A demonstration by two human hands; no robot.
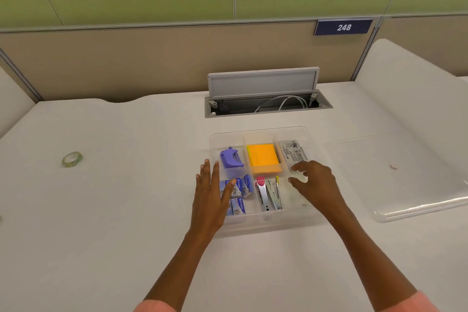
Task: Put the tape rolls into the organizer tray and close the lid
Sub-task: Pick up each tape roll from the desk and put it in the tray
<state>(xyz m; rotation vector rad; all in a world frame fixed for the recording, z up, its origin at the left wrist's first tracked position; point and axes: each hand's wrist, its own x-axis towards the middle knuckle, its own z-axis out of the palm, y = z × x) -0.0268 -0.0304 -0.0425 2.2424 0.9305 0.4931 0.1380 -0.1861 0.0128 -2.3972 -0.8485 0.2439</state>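
Note:
A clear organizer tray [263, 219] with several compartments sits at the middle of the white desk. My left hand [211, 186] lies flat and open on its left edge. My right hand [312, 181] hovers over the right front compartment, fingers curled around a pale translucent tape roll [298, 175]. A second tape roll [72, 159], greenish with a pattern, stands alone far to the left on the desk. The clear lid [415, 180] lies flat on the desk to the right of the tray.
The tray holds a purple tool [231, 157], orange sticky notes [263, 158], blue boxes [240, 192], staplers [269, 194] and a printed packet [293, 151]. Behind it, an open cable hatch [266, 101] with its flap raised. A partition wall backs the desk.

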